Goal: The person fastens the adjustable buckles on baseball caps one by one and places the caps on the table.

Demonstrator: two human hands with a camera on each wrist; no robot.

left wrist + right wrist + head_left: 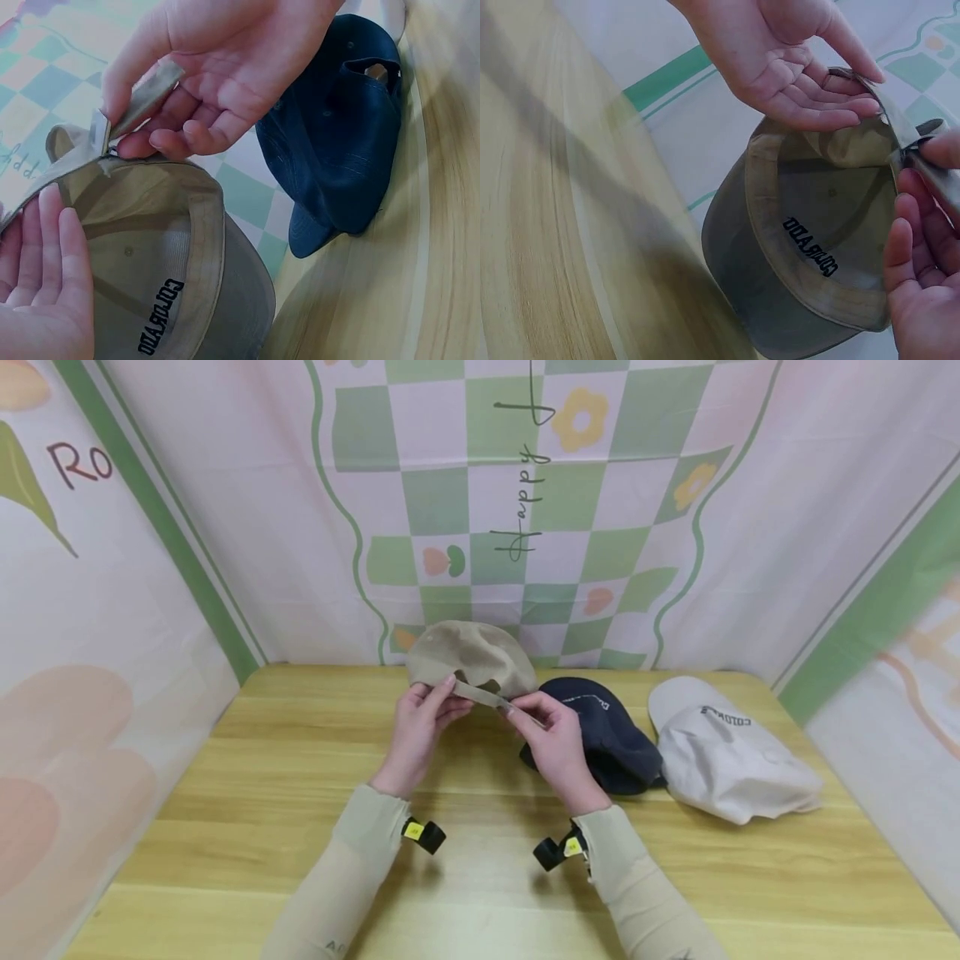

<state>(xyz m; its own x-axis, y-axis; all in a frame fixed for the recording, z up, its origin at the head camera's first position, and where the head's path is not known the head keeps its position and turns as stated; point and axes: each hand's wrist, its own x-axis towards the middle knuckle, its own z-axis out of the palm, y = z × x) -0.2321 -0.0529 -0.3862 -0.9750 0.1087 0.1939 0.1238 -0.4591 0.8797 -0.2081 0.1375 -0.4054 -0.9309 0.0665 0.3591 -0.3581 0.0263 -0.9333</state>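
A khaki cap [472, 647] is held up over the back of the table, its rear opening toward me. My left hand [422, 727] grips one side of its back strap [480, 695] between thumb and fingers. At the other side, my right hand [557, 739] pinches the strap's loose end [150, 97], right beside a metal buckle [100, 133]. The wrist views look into the cap, where dark COLORADO lettering [810, 247] shows. A navy cap [611, 743] lies just right of my right hand.
A pale cap [731, 752] with dark lettering lies at the right, touching the navy cap. The wooden table [247, 810] ends at the back against a printed cloth backdrop [435, 502]. Similar cloth hangs along both sides.
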